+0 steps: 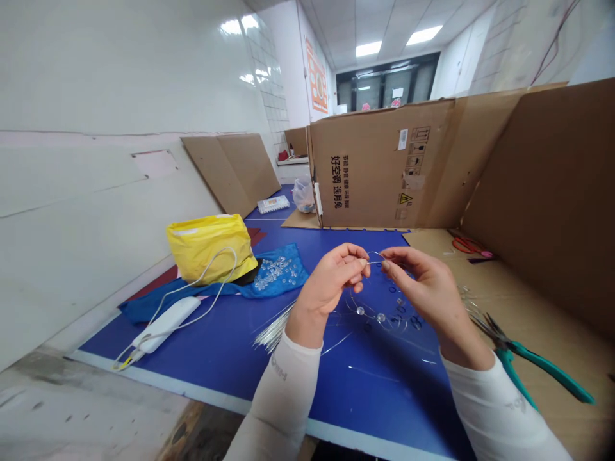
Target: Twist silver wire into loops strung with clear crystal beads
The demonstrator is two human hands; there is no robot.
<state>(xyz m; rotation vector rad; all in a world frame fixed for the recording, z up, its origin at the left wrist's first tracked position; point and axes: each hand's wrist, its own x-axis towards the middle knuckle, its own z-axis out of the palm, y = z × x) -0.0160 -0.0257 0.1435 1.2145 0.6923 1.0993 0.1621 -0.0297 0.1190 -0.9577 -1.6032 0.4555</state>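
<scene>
My left hand (339, 275) pinches one part of a thin wire (376, 262) between thumb and fingers. A short way to the right, my right hand (423, 282) is closed on the same wire, which bows up slightly between the two. Below the hands, a looping strand carries clear round beads (381, 317); whether it is the same piece as the held wire I cannot tell. Small dark rings (416, 322) lie on the blue tabletop under my right hand. By my left wrist rests a bundle of silvery wires (275, 330).
Clear beads (276, 272) lie on a blue cloth (298, 259) beside a yellow bag (211, 246). A white power strip (170, 325) with a cord is at left. Green-handled pliers (538, 362) and red scissors (468, 246) lie on cardboard at right. A cardboard box (375, 166) stands behind.
</scene>
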